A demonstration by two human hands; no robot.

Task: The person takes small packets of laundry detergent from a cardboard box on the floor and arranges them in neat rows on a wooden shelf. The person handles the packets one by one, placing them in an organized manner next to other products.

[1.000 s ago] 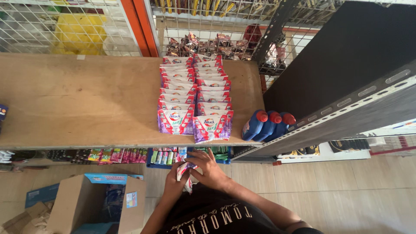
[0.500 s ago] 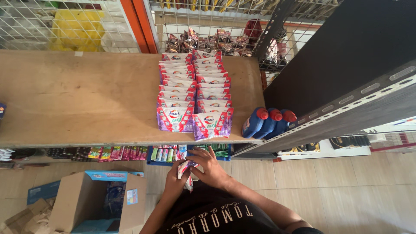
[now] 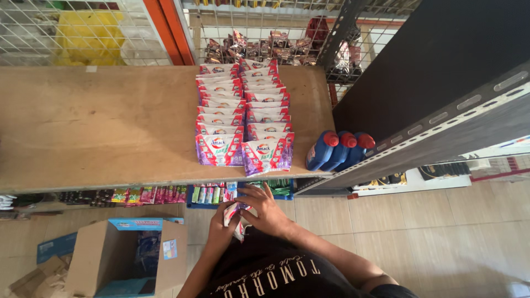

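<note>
Both hands meet low centre in the head view, just off the front edge of the wooden shelf (image 3: 99, 127). Left hand (image 3: 223, 223) is curled around a small sachet packet (image 3: 232, 212), white with red and purple print, held close against the black shirt (image 3: 276, 273). Right hand (image 3: 265, 209) sits at 3 o'clock of the left, fingers spread narrow and draped over the top of the same packet, so both are gripping it; can't tell whether it's one packet or a few stacked. On the shelf at 12 o'clock of the hands: two rows of sachets (image 3: 243, 110), overlapped like shingles, running from the front edge back toward the wire mesh (image 3: 83, 33); rows touch side by side, the right row's front packet slightly tilted. At 2 o'clock of the hands, three blue bottles with red caps (image 3: 337, 149) lie touching each other, just beside the right row, at the shelf's right end next to a dark metal rack upright (image 3: 441, 121). Behind the mesh at 12 o'clock, dark foil packets (image 3: 259, 47); yellow bags (image 3: 88, 27) at 10 o'clock. Lower shelf under the board's edge holds small coloured packs (image 3: 143, 194). At 8 o'clock of the hands, an open cardboard box (image 3: 132, 256) on the tiled floor (image 3: 430, 232), flaps up, contents too dark to tell.
</note>
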